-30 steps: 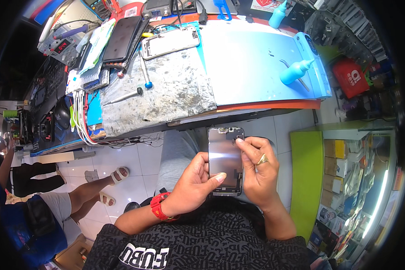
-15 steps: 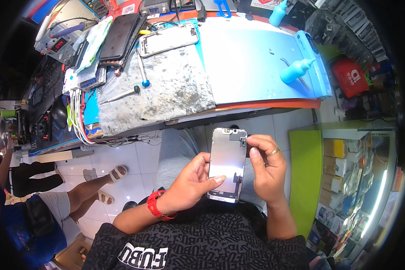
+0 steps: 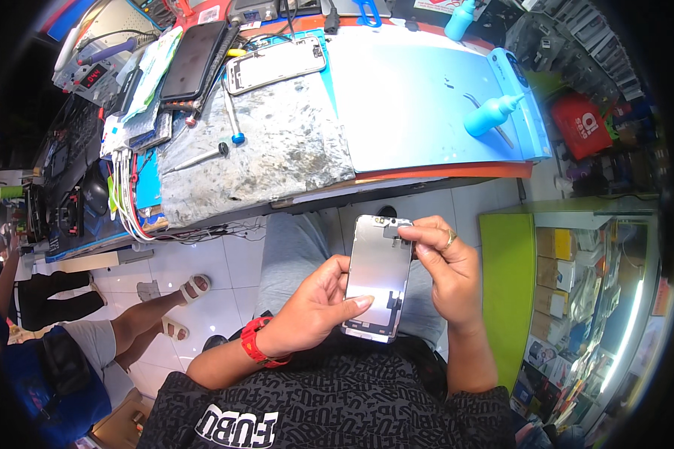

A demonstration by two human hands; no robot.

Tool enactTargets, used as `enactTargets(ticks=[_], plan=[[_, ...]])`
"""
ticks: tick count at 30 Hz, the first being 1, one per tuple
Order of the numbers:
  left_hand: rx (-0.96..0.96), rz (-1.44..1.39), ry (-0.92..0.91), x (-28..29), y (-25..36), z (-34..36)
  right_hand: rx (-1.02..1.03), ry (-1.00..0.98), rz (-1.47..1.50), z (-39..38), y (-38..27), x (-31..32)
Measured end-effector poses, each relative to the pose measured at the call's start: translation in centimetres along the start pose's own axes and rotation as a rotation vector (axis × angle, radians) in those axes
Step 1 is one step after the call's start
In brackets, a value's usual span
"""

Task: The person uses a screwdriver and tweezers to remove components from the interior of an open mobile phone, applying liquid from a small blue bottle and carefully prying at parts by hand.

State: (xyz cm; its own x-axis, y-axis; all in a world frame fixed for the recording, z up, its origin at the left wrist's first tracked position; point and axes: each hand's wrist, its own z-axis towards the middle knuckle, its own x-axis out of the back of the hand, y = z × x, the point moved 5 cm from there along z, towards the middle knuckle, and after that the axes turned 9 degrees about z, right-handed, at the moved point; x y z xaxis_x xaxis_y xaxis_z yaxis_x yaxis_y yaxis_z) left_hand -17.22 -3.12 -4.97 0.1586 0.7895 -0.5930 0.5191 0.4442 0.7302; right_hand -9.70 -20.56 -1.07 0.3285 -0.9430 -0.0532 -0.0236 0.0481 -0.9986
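Observation:
Over my lap, my left hand (image 3: 316, 301) grips a phone screen (image 3: 378, 269) by its left edge, thumb lying across the lower part. The screen's silvery back faces up, with dark flex cable pieces at its upper right and lower right. At the upper right corner, my right hand (image 3: 449, 273) has thumb and forefinger pinched together against the screen's edge, near the dark flex piece (image 3: 394, 234). What sits between those fingertips is too small to make out. A red watch is on my left wrist; a ring is on my right hand.
Ahead stands a workbench with a stained grey mat (image 3: 269, 150), two screwdrivers (image 3: 232, 112), an opened phone frame (image 3: 277, 65) and a dark phone (image 3: 195, 61). A pale blue pad (image 3: 404, 105) bears a blue bottle (image 3: 493, 115). At right is a glass display case (image 3: 591, 314); another person (image 3: 75, 352) is at left.
My right fingertips have shifted slightly left and up, over the screen's upper right corner. The screen has tilted a little; my left hand keeps its hold.

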Motion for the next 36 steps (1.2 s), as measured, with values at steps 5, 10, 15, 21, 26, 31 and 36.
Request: enactTargets(ticks=[5, 10, 15, 21, 26, 31, 36], plan=[[0.01, 0.008, 0.011, 0.1, 0.2, -0.2, -0.098, 0.034, 0.193, 0.0, 0.1, 0.0], [0.015, -0.021, -0.014, -0.1, 0.3, -0.1, -0.098, 0.093, 0.315, -0.4, 0.7, 0.2], [0.022, -0.022, -0.039, 0.0, 0.3, -0.1, -0.072, 0.121, 0.299, -0.6, 0.6, 0.3], [0.021, -0.033, -0.019, 0.3, -0.1, 0.1, -0.067, 0.082, 0.095, -0.7, -0.2, 0.1], [0.0, 0.004, -0.026, 0.2, 0.1, 0.0, -0.021, 0.036, 0.033, -0.3, -0.2, 0.2], [0.004, 0.001, -0.022, 0.3, 0.0, 0.3, -0.028, 0.018, 0.04, -0.1, -0.2, 0.3], [0.023, 0.023, -0.02, 0.2, 0.3, 0.6, -0.061, 0.01, 0.075, -0.2, 0.3, 0.3]])
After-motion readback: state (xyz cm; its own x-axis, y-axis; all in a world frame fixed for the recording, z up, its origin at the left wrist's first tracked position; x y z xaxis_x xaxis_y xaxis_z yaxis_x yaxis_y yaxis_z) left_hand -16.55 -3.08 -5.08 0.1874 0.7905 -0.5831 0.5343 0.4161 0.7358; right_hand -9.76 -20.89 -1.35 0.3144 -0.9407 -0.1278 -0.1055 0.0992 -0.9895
